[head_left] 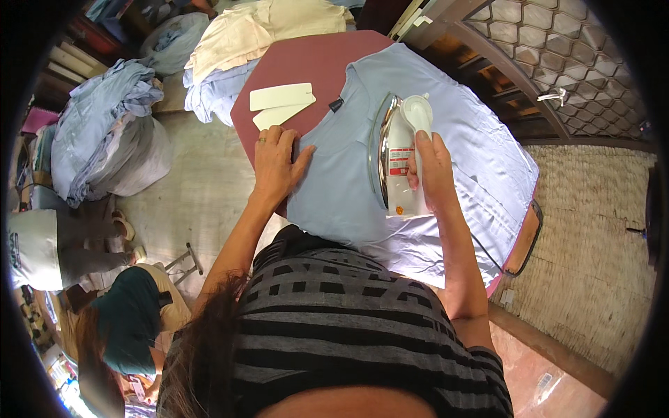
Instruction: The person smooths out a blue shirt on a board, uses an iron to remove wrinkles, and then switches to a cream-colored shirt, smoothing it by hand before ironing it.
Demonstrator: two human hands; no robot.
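A light blue shirt lies over an ironing board with a dark red cover. My right hand is closed round the handle of a white clothes iron. The iron is over the shirt, tilted, with its shiny metal sole edge to the left. Whether the sole touches the cloth, I cannot tell. My left hand rests at the shirt's left edge, fingers stretched out and holding nothing. Just beyond its fingertips lie two pale cards, one partly over the other. A small dark label shows at the neckline.
Pale lilac cloth covers the board's right side. A cream cloth pile lies behind the board. Clothes heap at far left. Two people are nearby at lower left, one in a green top. A metal lattice door stands at right.
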